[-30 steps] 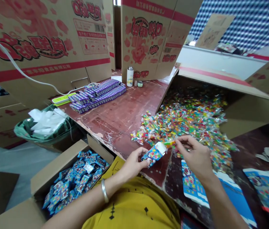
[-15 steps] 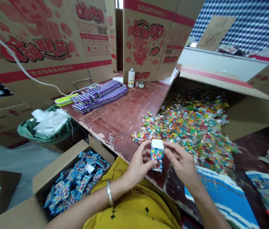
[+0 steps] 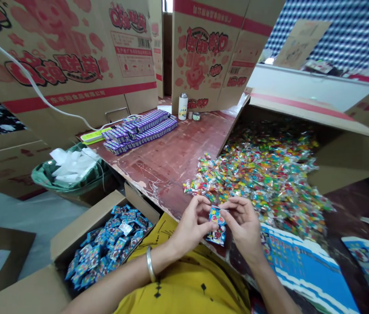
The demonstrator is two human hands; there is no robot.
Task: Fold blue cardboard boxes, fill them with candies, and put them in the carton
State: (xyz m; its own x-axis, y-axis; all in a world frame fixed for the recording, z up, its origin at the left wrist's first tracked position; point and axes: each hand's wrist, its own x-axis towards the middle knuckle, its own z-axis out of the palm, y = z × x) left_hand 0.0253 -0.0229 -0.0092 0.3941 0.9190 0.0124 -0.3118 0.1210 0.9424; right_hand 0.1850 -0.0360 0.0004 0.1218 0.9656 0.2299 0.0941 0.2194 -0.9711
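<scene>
Carton (image 3: 82, 222): 8 o'clock; its many blue packs (image 3: 106, 250) look finished.
Candies (image 3: 256, 170): 3 o'clock, a big heap, apparently unpacked.
Flat blanks (image 3: 305, 266): 4 o'clock, seemingly unfolded.
Small box (image 3: 217, 237): 5 o'clock, between the 2 hands; top apparently closed; blue, brightly printed.
Left hand (image 3: 192, 223): curled, gripping its side.
Right hand (image 3: 245, 230): fingers bent, pinching its upper edge.

A small blue carton (image 3: 217, 233), its front printed with multicoloured pictures, tilts between the left hand (image 3: 191, 223) and right hand (image 3: 243, 226), printed face toward the viewer, upper end partly covered by fingers, lower end exposed.
</scene>
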